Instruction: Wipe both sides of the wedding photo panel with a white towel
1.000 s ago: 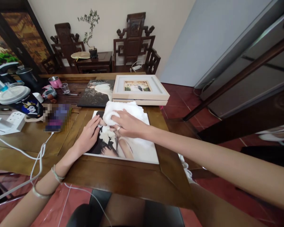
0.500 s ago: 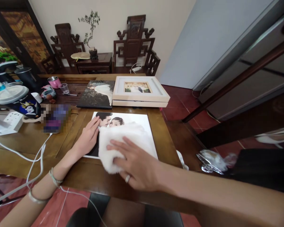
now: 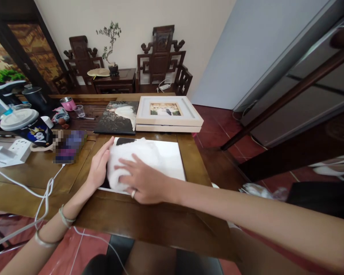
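A large photo print lies flat on the wooden table in front of me. My right hand presses a white fluffy cloth onto the left part of the print, fingers spread over it, a ring on one finger. My left hand rests flat on the print's left edge, touching the cloth's side. The cloth hides most of the picture.
Behind the print lie a dark photo print and a stack of white picture frames. At the left are a blurred item, a white power strip, cables, cups. Carved chairs stand by the wall.
My right hand has swept the cloth from the print's far side toward me, then to the left part. My left hand has stayed on the left edge.
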